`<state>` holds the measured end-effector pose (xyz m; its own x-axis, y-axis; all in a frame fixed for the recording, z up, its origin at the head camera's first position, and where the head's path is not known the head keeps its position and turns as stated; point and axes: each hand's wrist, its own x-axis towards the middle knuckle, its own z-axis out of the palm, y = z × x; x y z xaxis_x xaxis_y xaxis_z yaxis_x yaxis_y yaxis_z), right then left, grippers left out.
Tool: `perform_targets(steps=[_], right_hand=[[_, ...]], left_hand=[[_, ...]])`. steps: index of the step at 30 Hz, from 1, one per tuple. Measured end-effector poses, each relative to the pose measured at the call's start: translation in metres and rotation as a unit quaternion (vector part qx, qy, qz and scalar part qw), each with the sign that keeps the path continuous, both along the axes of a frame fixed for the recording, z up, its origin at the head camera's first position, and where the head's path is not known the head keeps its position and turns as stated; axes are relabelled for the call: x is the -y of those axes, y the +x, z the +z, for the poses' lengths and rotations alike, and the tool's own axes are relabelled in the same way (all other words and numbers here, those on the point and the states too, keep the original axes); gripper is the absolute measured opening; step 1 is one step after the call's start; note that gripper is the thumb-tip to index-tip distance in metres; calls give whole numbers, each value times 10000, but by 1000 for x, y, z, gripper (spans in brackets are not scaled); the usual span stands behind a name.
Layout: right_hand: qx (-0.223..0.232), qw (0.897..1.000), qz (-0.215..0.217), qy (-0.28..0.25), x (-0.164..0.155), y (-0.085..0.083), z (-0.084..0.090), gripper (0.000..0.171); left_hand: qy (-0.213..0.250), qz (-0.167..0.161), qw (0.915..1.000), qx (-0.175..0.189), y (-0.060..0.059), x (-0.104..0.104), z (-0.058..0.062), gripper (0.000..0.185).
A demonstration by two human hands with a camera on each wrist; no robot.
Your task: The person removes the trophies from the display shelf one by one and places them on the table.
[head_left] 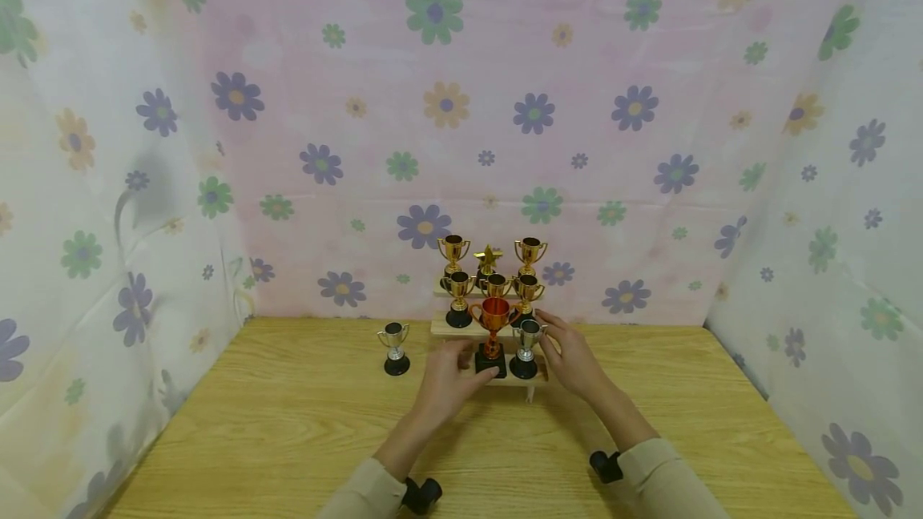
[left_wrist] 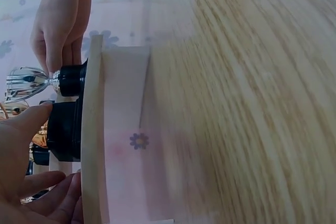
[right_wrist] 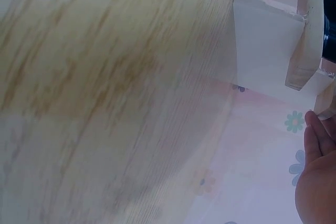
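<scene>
On the bottom step of a small wooden tiered stand (head_left: 450,333) stands an orange-bronze trophy cup (head_left: 494,315) with a black base (left_wrist: 64,132). My left hand (head_left: 449,379) holds that base, its thumb (left_wrist: 32,120) against the front and its fingers at the left side. To the right on this step is a silver trophy cup (head_left: 527,335). My right hand (head_left: 573,359) is beside the silver cup, its fingers (right_wrist: 313,142) fairly straight at the stand's right side. Whether it touches the cup is hard to tell.
Several gold trophy cups (head_left: 458,285) occupy the upper steps, with a gold star trophy (head_left: 488,257) top middle. Another silver trophy cup (head_left: 394,339) stands on the wooden table (head_left: 288,415), left of the stand. Flowered cloth (head_left: 476,142) closes off the back and sides.
</scene>
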<state>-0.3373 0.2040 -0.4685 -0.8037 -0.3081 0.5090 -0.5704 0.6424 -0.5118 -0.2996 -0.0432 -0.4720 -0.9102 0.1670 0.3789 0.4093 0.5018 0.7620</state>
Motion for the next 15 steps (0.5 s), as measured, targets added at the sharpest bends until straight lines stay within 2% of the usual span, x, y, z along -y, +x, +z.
perform_targets(steps=[4, 15], right_hand=[[-7, 10000, -18, 17, 0, 0, 0, 25], [-33, 10000, -32, 41, 1, 0, -1, 27]], left_hand=[[-140, 219, 9996, -95, -2, -5, -2, 51], [-256, 494, 9979, -335, -5, -15, -8, 47]])
